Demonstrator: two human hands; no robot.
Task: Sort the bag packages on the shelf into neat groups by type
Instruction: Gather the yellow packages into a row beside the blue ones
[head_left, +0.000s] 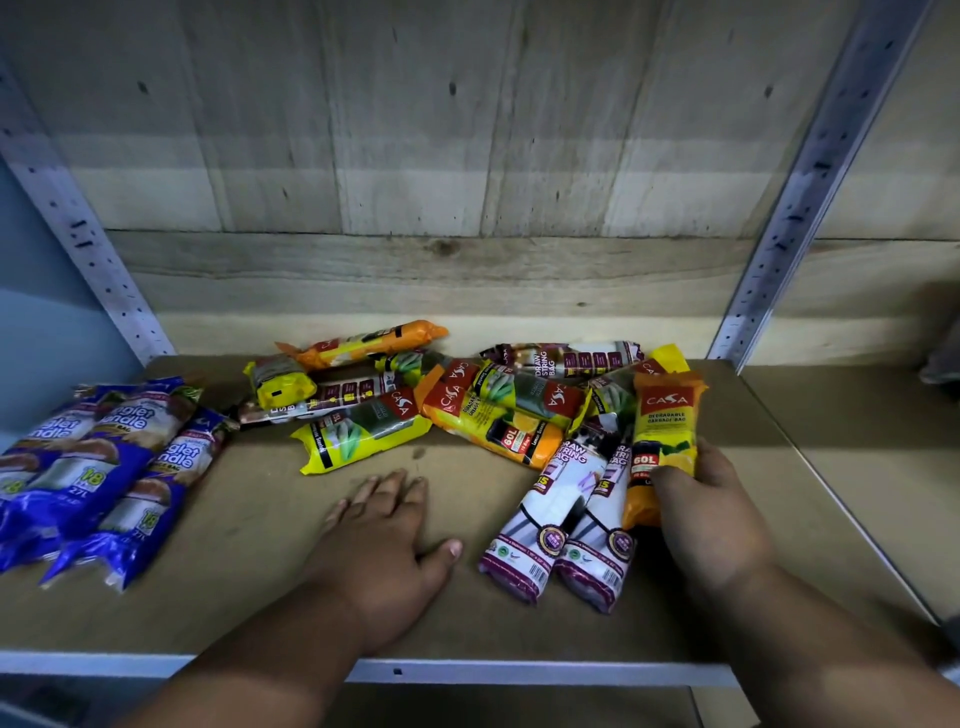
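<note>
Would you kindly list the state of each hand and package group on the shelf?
left hand: open, flat on the shelf
right hand: grips the orange package
blue packages: grouped at left
white drawstring packages: paired side by side
mixed pile: unsorted

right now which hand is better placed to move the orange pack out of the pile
Right. The right hand already grips the orange pack at the pile's right edge; the left hand lies flat on the shelf, holding nothing.
</note>
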